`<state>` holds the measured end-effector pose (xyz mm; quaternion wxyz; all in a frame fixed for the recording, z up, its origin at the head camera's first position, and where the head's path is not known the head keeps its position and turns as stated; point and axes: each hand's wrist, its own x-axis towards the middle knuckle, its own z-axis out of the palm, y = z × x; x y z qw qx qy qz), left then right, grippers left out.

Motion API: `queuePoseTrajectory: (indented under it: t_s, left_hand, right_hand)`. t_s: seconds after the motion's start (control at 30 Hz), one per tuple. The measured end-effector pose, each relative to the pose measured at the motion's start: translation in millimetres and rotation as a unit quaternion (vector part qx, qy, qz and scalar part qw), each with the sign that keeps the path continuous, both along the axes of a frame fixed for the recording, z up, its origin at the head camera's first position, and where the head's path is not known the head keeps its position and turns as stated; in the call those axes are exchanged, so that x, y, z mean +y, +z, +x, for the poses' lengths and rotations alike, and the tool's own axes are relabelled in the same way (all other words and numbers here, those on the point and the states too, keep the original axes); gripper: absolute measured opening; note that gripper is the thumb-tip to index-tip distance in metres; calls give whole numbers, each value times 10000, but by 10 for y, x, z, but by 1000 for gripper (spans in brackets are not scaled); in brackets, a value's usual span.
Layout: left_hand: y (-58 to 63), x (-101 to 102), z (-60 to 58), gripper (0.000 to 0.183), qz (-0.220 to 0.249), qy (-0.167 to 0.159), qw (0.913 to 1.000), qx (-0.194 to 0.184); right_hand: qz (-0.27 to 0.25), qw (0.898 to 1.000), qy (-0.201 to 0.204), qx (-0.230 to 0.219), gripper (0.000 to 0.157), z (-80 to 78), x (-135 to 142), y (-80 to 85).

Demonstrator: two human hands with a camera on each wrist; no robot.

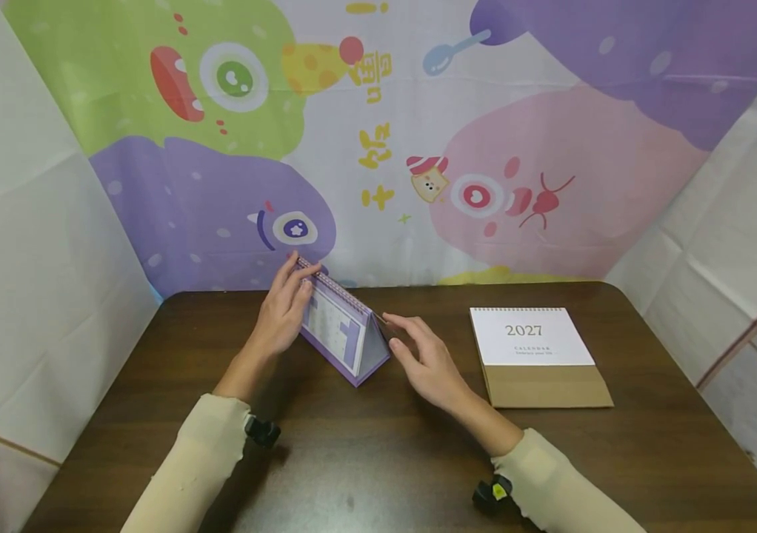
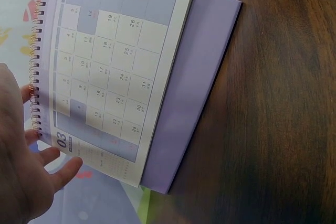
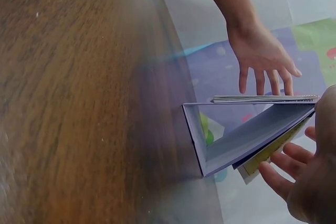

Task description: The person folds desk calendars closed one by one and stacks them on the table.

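A purple desk calendar [image 1: 332, 323] stands tented on the table, its spiral binding [image 2: 35, 66] along the top ridge. The left wrist view shows its page for 03, with a grid of dates. My left hand [image 1: 281, 311] touches the ridge near its far end, fingers extended over the binding. At the near end is my right hand [image 1: 432, 370], its fingers loosely bent beside the back face. From the right wrist, the hollow triangular stand shows end-on, and a yellowish page [image 3: 262, 157] hangs off its back, close by the right fingertips.
A second calendar [image 1: 532, 337], white with a brown base and marked 2027, lies to the right on the dark wooden table [image 1: 352, 459]. Behind the table hangs a cartoon-printed sheet [image 1: 378, 244]. White sheets [image 1: 38, 244] rise at both sides.
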<state>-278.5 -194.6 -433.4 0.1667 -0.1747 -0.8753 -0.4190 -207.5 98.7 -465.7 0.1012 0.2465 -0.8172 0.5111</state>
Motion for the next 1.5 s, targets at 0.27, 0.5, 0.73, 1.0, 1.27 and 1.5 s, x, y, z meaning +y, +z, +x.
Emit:
queuePoseTrajectory:
  t_s: [0.27,0.5,0.73,1.0,1.27,1.5]
  left_hand:
    - [1,-5,2,47,16,-11,10000,-20]
    - [-4,-5,5,47,17,-19,10000,-50]
    - [-11,-7,-23,46,30,-4,10000,-5]
    - [33,-11,-47,42,93,24,9998,150]
    - [42,-21,-157,51,668,5,9976,170]
    - [-305,-219,-572,59,1216,-240,9918,315]
  right_hand:
    - [-85,9999,-114,-75,43,5,-3,13]
    - [-137,9998,-138,-81,42,4,-20,47]
    - [-341,9981,-331,-394,48,-11,-39,62]
    - [-700,9919,-267,-1025,50,-57,-83,84]
    - [-755,9916,-224,-1030,46,-75,-119,130]
    - [-680,9942,-379,-736,44,-82,-126,161]
